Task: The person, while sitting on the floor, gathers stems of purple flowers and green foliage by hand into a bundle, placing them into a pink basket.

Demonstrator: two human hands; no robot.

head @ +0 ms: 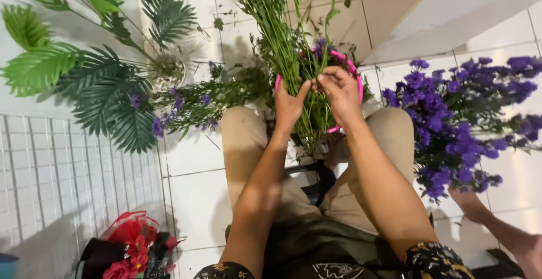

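Note:
A tall bunch of green flower stems (282,36) rises between my knees, over a pink-rimmed bucket (358,81). My left hand (289,107) is closed around the stems low down. My right hand (339,90) pinches a thin stem beside it, fingertips together near the left thumb. The lower stem ends are hidden behind my hands. I sit with beige trousers on a white tiled floor (195,194).
A large pile of purple flowers (451,121) lies at right, with another person's foot (471,205) below it. A smaller purple sprig bundle (203,101) lies at left. Potted palm (101,59) at upper left. Red artificial flowers (132,251) sit at bottom left.

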